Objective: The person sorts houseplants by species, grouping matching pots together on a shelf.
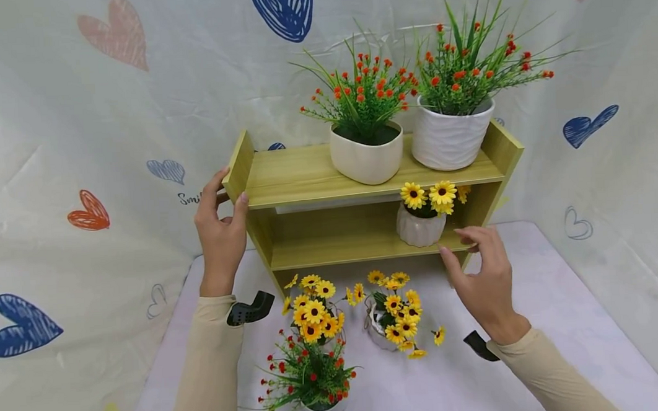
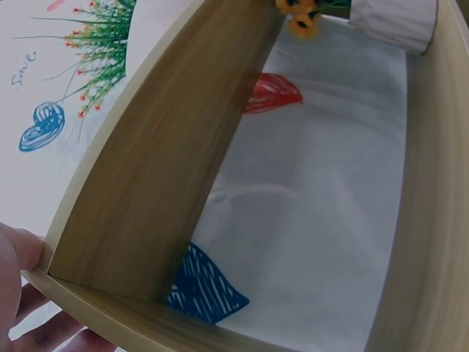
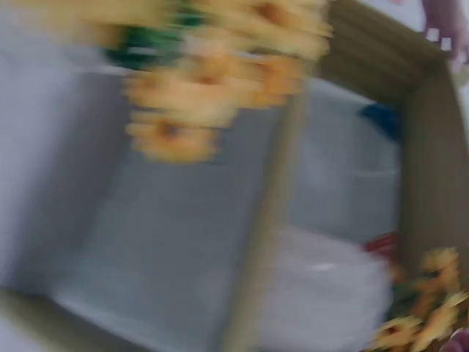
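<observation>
Clock positions are from the middle of the head view. Wood-grain shelf [image 1: 293,170] just above centre, 2 boards between upright side panels. By count, progress looks like 3 of 6 potted plants up. Done, as I judge it: smooth cream pot [image 1: 367,159] at 1 o'clock and white rippled pot [image 1: 452,134] at 2 o'clock, on the upper board, bearing grassy leaves and small red-orange flowers; ribbed pale pot [image 1: 421,227] between 3 and 4 o'clock, on the lower board toward its right end, with yellow flowers. Probably left: 3 plants on the table [image 1: 539,269] in front, namely yellow bunch [image 1: 313,312] between 6 and 7 o'clock, its pot mostly hidden; second yellow plant [image 1: 402,319] near 5 o'clock, in a pale pot with a twine-like tie; red-flowered plant [image 1: 316,380] near 6 o'clock, in a small round white pot. Left hand [image 1: 221,236] at 9 o'clock grips the shelf's left side panel, thumb on the near side, fingers around the outer edge. Right hand [image 1: 484,284] at 4 o'clock: fingers loosely bent, thumb well apart, nothing held; fingertips just beside the ribbed pot, by the lower board's front edge, contact can't be told; right wrist view too blurred to help. Flowers and leaves look artificial, thin and springy; boards flat, matte, straight-edged. Backdrop [image 1: 77,88] is creased pale sheeting with printed hearts.
</observation>
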`<state>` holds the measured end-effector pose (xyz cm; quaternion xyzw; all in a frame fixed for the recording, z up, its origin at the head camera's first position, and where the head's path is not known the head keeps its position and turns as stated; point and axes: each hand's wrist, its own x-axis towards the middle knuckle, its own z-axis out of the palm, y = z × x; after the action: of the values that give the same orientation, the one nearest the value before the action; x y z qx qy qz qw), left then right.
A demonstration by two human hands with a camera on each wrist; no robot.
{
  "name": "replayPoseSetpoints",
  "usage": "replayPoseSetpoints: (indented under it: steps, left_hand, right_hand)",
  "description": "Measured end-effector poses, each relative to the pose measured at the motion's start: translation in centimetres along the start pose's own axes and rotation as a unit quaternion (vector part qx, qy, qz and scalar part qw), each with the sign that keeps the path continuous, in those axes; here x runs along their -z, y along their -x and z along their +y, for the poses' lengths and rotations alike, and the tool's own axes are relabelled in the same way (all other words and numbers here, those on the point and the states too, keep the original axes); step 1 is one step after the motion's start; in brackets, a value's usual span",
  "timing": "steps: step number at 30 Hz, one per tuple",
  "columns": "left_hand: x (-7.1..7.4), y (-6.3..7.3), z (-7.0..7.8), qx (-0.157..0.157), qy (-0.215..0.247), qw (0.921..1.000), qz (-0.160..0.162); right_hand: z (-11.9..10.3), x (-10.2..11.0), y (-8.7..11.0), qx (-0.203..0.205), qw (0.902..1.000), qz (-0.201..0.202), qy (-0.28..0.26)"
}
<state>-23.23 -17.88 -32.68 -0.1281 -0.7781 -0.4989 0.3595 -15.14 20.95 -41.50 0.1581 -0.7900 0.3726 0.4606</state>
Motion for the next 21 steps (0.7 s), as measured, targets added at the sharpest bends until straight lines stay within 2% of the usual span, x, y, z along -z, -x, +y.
replayPoseSetpoints:
  steps: [5,9,14,17,21]
  left_hand:
    - [-0.1,0.0,0.1,0.0,0.003,1.0,-0.002]
    - [-0.2,-0.1,0.1,0.001,0.002,1.0,-0.002]
    - [0.0,-0.1,0.2,0.006,0.003,1.0,0.0]
    - [0.0,0.0,0.2,0.009,0.003,1.0,0.0]
    - [0.0,0.0,0.1,0.009,0.004,1.0,-0.002]
  right_hand:
    - [2.6,0.9,4.7,-0.021,0.9968,-0.063,0.044]
    - [4.4,1.0,8.1,-0.066,0.9856,-0.134,0.079]
    - [5.7,0.6,11.0,-0.125,0.9585,-0.242,0.084]
    - [6.2,0.1,12.0,-0.158,0.9386,-0.3,0.062]
    - [6.6,-0.5,12.8,-0.206,0.9102,-0.359,0.019]
